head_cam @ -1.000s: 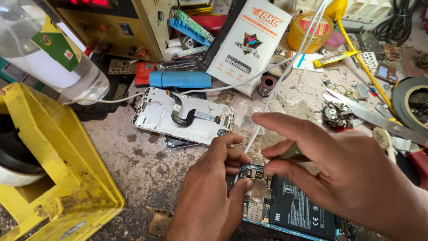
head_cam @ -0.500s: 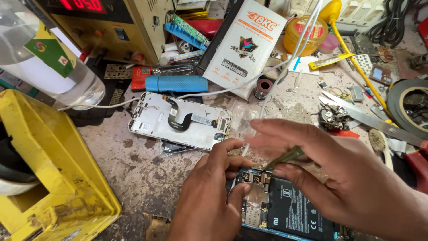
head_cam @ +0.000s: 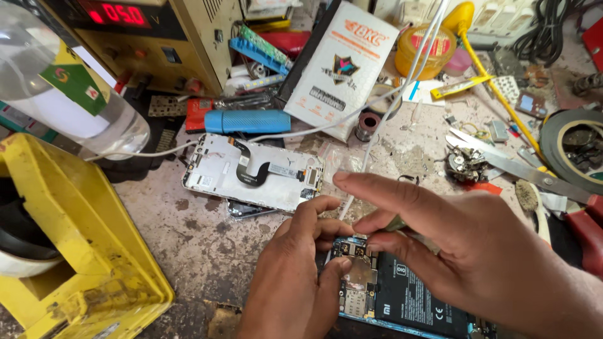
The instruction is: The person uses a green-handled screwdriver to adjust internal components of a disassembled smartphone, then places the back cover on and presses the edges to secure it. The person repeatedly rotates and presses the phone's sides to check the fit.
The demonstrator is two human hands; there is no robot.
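Observation:
An opened phone [head_cam: 402, 295] with a black battery and a bare circuit board lies at the bottom middle of the bench. My left hand [head_cam: 292, 282] presses on the phone's upper left corner, fingers against the board. My right hand [head_cam: 477, 251] hovers over the phone and pinches a thin greenish tool [head_cam: 394, 223] whose tip points down at the top of the board. A white phone frame [head_cam: 251, 171] with a black flex cable lies just behind my hands.
A yellow plastic stand [head_cam: 75, 251] fills the left. A clear bottle [head_cam: 56, 81], a power supply with a red display [head_cam: 125, 25], a blue cylinder [head_cam: 248, 121], a white box [head_cam: 342, 66], scissors [head_cam: 515, 164] and a tape roll [head_cam: 575, 154] crowd the back and right.
The view has shifted slightly. My right hand has steadied over the phone with the tool tip nearer the top of the board. My left hand has stayed on the phone.

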